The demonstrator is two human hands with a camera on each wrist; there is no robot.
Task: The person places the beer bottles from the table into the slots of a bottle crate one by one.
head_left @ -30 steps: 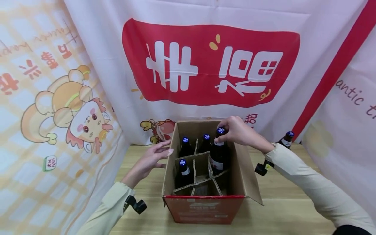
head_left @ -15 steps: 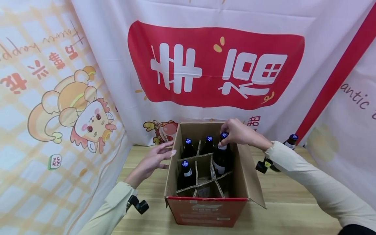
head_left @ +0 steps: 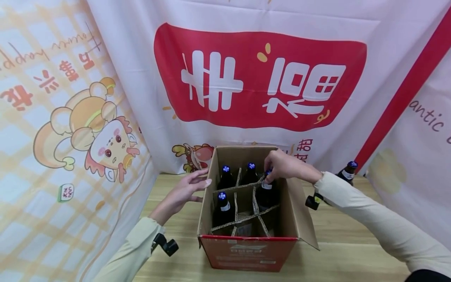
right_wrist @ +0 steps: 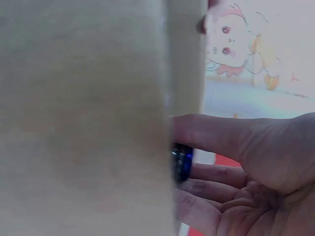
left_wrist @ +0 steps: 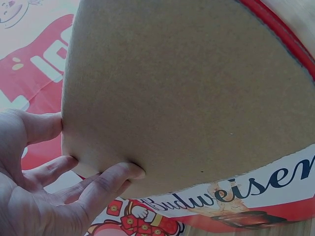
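Note:
An open cardboard box (head_left: pixel 248 256) with corrugated dividers (head_left: pixel 236 186) stands on the table. My right hand (head_left: pixel 287 166) grips the neck of a dark beer bottle (head_left: pixel 267 197) in the back right compartment. In the right wrist view, that bottle's blue cap (right_wrist: pixel 184 162) shows between thumb and fingers, while cardboard hides the rest of it. My left hand (head_left: pixel 183 194) rests against the box's left side; in the left wrist view its fingertips (left_wrist: pixel 130 170) press on a brown cardboard flap (left_wrist: pixel 182 98). Three more blue-capped bottles, including the near left one (head_left: pixel 222 209), stand in other compartments.
Another beer bottle (head_left: pixel 348 172) stands on the wooden table (head_left: pixel 352 227) at the back right, partly behind my right sleeve. The box's right flap (head_left: pixel 305 211) is folded outward. A printed cloth (head_left: pixel 260 78) hangs behind the table.
My right hand has lowered the bottle deeper into the back right compartment. My left hand has stayed against the box's left side. The head view has shifted slightly.

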